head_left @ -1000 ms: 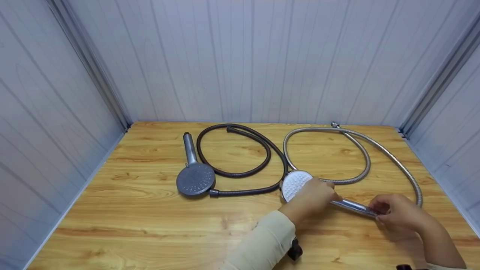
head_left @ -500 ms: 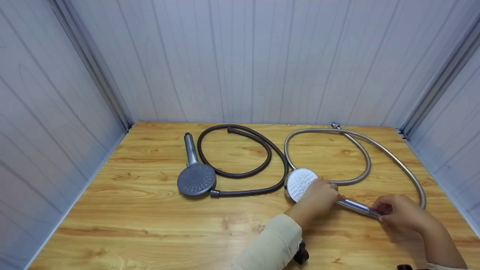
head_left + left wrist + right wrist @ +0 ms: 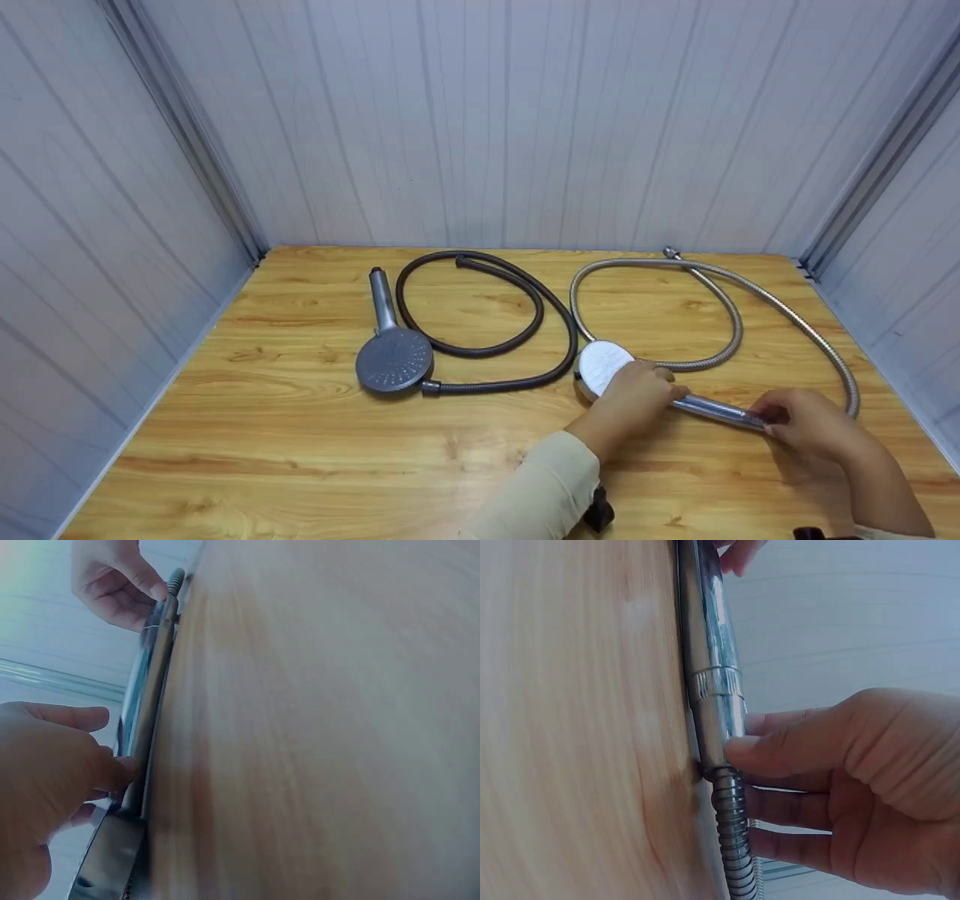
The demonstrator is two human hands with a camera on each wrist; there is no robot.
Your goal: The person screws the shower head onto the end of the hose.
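Note:
A chrome hand shower with a white spray face lies at the right of the table, face up and a little tilted. My left hand holds it at the neck, thumb and fingers around the handle in the left wrist view. At the handle's far end, my right hand pinches the chrome hose nut between thumb and fingers. The nut meets the handle end in line; how far it is threaded, I cannot tell. From the nut runs a ribbed steel hose, looped behind my hands.
Left of centre lies a dark grey hand shower, its handle pointing to the back. A dark hose coils beside it, one end close to its head. The steel hose's free end lies by the back wall. Side walls flank the wooden table.
The chrome hand shower has shifted slightly to the right, and its spray face has tilted. Both hands have moved a little right with it, keeping their hold. The dark set has stayed put.

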